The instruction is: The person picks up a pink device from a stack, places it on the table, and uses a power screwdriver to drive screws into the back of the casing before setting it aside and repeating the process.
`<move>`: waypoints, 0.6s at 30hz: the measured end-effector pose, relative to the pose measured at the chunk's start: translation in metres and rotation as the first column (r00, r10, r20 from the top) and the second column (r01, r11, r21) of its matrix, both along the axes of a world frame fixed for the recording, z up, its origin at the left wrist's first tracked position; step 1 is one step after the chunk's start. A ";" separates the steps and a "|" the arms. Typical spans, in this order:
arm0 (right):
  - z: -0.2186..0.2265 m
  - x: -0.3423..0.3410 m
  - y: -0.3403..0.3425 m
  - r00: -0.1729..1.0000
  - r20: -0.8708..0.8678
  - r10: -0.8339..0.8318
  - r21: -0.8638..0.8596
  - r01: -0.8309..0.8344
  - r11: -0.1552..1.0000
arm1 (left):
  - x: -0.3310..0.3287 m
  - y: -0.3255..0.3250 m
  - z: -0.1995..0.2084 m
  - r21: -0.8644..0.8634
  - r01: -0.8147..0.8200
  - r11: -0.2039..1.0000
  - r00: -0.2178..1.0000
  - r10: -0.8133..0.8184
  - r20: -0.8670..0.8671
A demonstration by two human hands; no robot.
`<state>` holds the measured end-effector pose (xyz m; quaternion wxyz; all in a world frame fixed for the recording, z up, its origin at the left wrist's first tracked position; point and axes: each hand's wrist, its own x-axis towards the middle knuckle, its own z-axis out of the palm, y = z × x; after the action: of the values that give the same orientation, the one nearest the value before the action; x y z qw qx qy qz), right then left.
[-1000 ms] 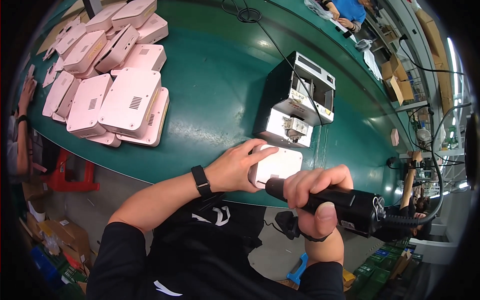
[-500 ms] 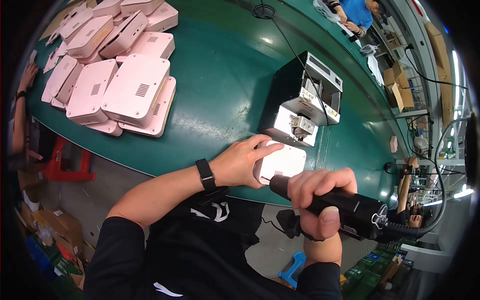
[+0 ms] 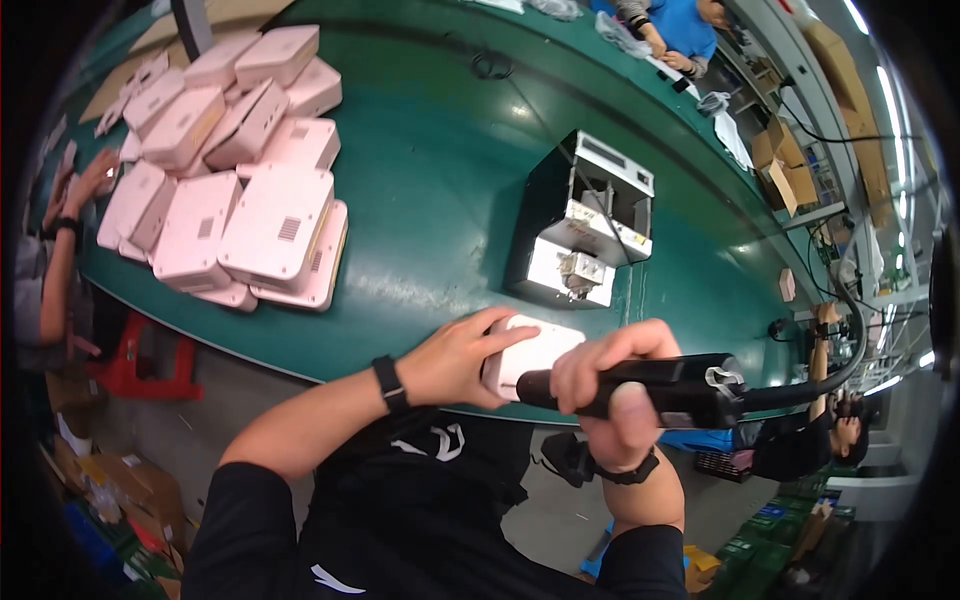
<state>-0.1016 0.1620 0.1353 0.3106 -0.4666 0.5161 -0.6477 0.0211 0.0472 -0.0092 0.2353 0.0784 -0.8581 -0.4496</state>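
My left hand (image 3: 465,355) grips the left side of a small white plastic housing (image 3: 550,345) at the table's near edge. Its fingers reach over the top of the housing. In my right hand (image 3: 622,385) is a black corded electric screwdriver (image 3: 690,390), lying nearly level. The nose of the screwdriver is at the near side of the housing, and my right fingers hide part of that housing. Whether the bit sits on a screw cannot be made out. Just beyond the housing stands a black and silver screw feeder (image 3: 590,275).
Several pale pinkish housings (image 3: 285,230) are heaped on the green table (image 3: 420,180) at the left. A co-worker's hand (image 3: 95,178) is beside that heap. The screwdriver's cable (image 3: 845,370) runs off to the right. Across the table sits a person in blue (image 3: 680,35). A red stool (image 3: 155,365) stands below, left.
The view has shifted, and the screwdriver now lies more level, its nose still at the housing's near side. My left hand keeps its grip. The co-worker's hand has come closer to the heap.
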 end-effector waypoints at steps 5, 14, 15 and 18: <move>0.032 -0.029 0.028 0.947 0.319 -0.025 -0.326 0.134 0.936 | 0.063 -0.014 0.016 0.246 -0.021 0.969 0.983 -0.024 0.180; -0.048 -0.078 0.077 0.880 0.179 -0.440 -0.134 0.464 0.875 | 0.043 -0.028 0.038 0.967 -0.196 -0.164 0.932 0.275 0.236; -0.054 -0.081 0.081 0.866 0.170 -0.469 -0.095 0.489 0.867 | 0.027 -0.033 0.040 0.946 -0.164 -0.278 0.915 0.315 0.251; -0.064 -0.087 0.085 0.847 0.138 -0.513 -0.070 0.525 0.848 | -0.032 -0.070 0.015 0.950 0.037 -0.310 0.894 0.436 0.107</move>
<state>-0.1883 0.2470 0.0712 0.1277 -0.2874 0.5697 -0.7593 -0.0106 -0.0230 0.0057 0.2790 0.3137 -0.0831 -0.9038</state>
